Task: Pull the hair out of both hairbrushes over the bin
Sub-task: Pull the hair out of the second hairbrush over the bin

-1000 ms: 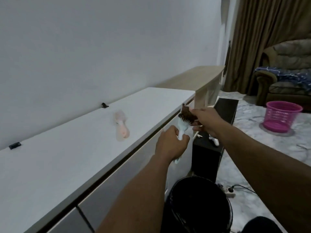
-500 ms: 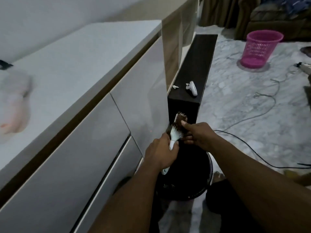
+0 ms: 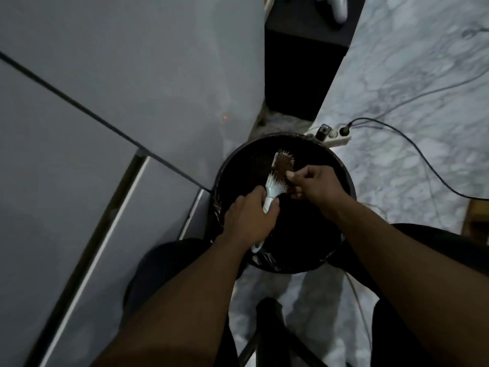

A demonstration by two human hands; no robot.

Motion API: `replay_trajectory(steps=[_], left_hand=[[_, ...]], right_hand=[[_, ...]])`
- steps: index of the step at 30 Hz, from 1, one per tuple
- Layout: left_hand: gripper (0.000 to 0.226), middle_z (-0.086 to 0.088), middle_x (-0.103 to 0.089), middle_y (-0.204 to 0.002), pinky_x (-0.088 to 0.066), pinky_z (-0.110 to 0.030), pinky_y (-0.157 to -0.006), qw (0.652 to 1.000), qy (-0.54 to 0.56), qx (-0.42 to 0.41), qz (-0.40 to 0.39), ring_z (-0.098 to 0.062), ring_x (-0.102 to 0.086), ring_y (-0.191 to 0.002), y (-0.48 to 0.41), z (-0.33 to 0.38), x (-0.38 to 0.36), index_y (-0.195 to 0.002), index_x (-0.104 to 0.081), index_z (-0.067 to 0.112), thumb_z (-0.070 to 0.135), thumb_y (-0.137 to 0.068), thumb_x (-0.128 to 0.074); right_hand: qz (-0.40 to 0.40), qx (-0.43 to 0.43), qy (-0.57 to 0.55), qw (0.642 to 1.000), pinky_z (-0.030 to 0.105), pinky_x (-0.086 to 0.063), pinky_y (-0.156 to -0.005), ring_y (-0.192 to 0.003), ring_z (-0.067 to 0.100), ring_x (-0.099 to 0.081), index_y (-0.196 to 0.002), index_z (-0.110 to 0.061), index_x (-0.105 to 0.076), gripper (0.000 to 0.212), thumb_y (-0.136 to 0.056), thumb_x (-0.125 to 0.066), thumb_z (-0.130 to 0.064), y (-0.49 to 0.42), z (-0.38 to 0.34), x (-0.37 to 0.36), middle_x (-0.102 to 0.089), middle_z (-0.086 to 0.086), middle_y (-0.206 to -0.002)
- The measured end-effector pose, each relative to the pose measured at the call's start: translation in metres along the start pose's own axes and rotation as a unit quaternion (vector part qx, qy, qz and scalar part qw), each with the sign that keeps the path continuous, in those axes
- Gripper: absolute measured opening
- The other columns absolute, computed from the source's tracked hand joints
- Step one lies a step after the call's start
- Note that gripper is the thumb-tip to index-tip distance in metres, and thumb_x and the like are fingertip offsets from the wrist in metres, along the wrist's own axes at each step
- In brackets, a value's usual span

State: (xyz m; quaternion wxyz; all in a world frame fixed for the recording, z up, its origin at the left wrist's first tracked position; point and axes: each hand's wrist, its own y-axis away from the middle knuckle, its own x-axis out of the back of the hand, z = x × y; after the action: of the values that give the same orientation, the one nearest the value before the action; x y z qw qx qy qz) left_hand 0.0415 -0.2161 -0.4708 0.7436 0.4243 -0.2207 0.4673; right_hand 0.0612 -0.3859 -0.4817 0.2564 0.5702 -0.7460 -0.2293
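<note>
Over the bin, hair coming off the first brush

Above the black bin (image 3: 341,178), the left hand (image 3: 248,215) grips the white hairbrush (image 3: 275,181) by its handle, bristles up, so loosened strands should drop inside. The right hand (image 3: 315,182) pinches the brown hair (image 3: 283,165) matted in the bristles, apparently to peel it away
</note>
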Motion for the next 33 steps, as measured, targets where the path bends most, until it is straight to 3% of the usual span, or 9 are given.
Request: replay_trajectory(steps=[6, 9, 12, 14, 18, 20, 27, 30, 33], left_hand=[[0.026, -0.002, -0.056, -0.081, -0.038, -0.036, -0.061, 0.999, 0.026, 0.046, -0.005, -0.025, -0.053, -0.071, -0.015, -0.005, -0.017, -0.09, -0.039, 0.027, 0.049, -0.1, -0.047], [0.026, -0.004, -0.057, -0.085, -0.044, -0.038, -0.065, 0.998, 0.029, 0.058, -0.005, -0.029, -0.055, -0.075, -0.022, -0.006, -0.018, -0.092, -0.039, 0.027, 0.05, -0.101, -0.045], [0.024, -0.008, -0.061, -0.093, -0.046, -0.039, -0.067, 0.999, 0.009, 0.05, -0.013, -0.03, -0.057, -0.08, -0.022, -0.007, -0.022, -0.097, -0.04, 0.025, 0.048, -0.102, -0.045], [0.023, -0.007, -0.061, -0.095, -0.044, -0.038, -0.067, 0.999, -0.015, 0.038, -0.019, -0.028, -0.055, -0.079, -0.02, -0.005, -0.024, -0.108, -0.045, 0.022, 0.045, -0.102, -0.046], [0.024, -0.007, -0.063, -0.093, -0.043, -0.037, -0.066, 0.999, -0.024, 0.043, -0.012, -0.028, -0.06, -0.08, -0.018, -0.004, -0.026, -0.106, -0.047, 0.021, 0.044, -0.102, -0.045], [0.023, -0.005, -0.062, -0.09, -0.041, -0.035, -0.064, 0.999, -0.018, 0.038, -0.008, -0.026, -0.058, -0.077, -0.019, -0.005, -0.027, -0.101, -0.044, 0.023, 0.045, -0.102, -0.046], [0.032, -0.008, -0.06, -0.093, -0.043, -0.037, -0.067, 0.999, -0.013, 0.046, 0.002, -0.027, -0.052, -0.077, -0.021, -0.006, -0.025, -0.115, -0.049, 0.018, 0.047, -0.103, -0.044], [0.03, -0.004, -0.057, -0.091, -0.039, -0.035, -0.064, 0.999, -0.038, 0.025, -0.008, -0.025, -0.052, -0.076, -0.018, -0.004, -0.027, -0.118, -0.049, 0.018, 0.045, -0.104, -0.044], [0.032, -0.005, -0.06, -0.094, -0.038, -0.034, -0.065, 0.999, -0.047, 0.021, -0.013, -0.022, -0.049, -0.075, -0.018, -0.004, -0.029, -0.122, -0.05, 0.017, 0.042, -0.104, -0.045]], right_hand=[[-0.007, -0.04, -0.084, 0.996, 0.043, -0.063, -0.067, -0.065, 0.03, -0.066, -0.074, -0.009, -0.042, 0.03, -0.101, -0.054, -0.007, -0.022, 0.01, -0.015, -0.058, 0.019, -0.078], [-0.002, -0.095, -0.174, 0.98, 0.044, -0.064, -0.069, -0.074, 0.034, -0.07, -0.09, -0.004, -0.053, 0.018, -0.103, -0.05, -0.016, -0.029, 0.004, -0.018, -0.066, 0.021, -0.09], [-0.014, -0.084, -0.126, 0.988, 0.044, -0.064, -0.071, -0.089, 0.028, -0.074, -0.118, 0.0, -0.057, 0.059, -0.086, -0.069, -0.048, -0.037, 0.007, -0.023, -0.071, 0.019, -0.108], [0.02, -0.026, -0.022, 0.999, 0.045, -0.064, -0.074, -0.098, 0.022, -0.073, -0.117, -0.008, -0.058, 0.077, -0.065, -0.082, -0.059, -0.032, 0.007, -0.031, -0.07, 0.011, -0.113], [0.092, 0.061, 0.125, 0.986, 0.045, -0.061, -0.079, -0.08, 0.024, -0.074, -0.076, -0.02, -0.067, 0.027, -0.074, -0.082, -0.042, -0.036, 0.015, -0.035, -0.075, 0.005, -0.081], [0.1, 0.051, 0.111, 0.988, 0.047, -0.062, -0.076, -0.077, 0.029, -0.074, -0.064, -0.021, -0.061, 0.028, -0.081, -0.079, -0.034, -0.04, 0.018, -0.031, -0.074, 0.008, -0.074], [0.05, -0.064, -0.157, 0.984, 0.042, -0.063, -0.067, -0.082, 0.026, -0.071, -0.085, -0.012, -0.058, 0.017, -0.098, -0.059, -0.023, -0.041, 0.009, -0.031, -0.07, 0.011, -0.088], [0.058, -0.005, -0.079, 0.995, 0.036, -0.06, -0.084, -0.096, 0.015, -0.071, -0.102, -0.017, -0.066, 0.038, -0.081, -0.075, -0.048, -0.038, 0.009, -0.035, -0.074, 0.0, -0.103], [0.097, 0.075, 0.022, 0.992, 0.026, -0.057, -0.087, -0.09, 0.004, -0.07, -0.099, -0.017, -0.071, 0.029, -0.078, -0.082, -0.035, -0.036, 0.01, -0.039, -0.074, -0.009, -0.092]])
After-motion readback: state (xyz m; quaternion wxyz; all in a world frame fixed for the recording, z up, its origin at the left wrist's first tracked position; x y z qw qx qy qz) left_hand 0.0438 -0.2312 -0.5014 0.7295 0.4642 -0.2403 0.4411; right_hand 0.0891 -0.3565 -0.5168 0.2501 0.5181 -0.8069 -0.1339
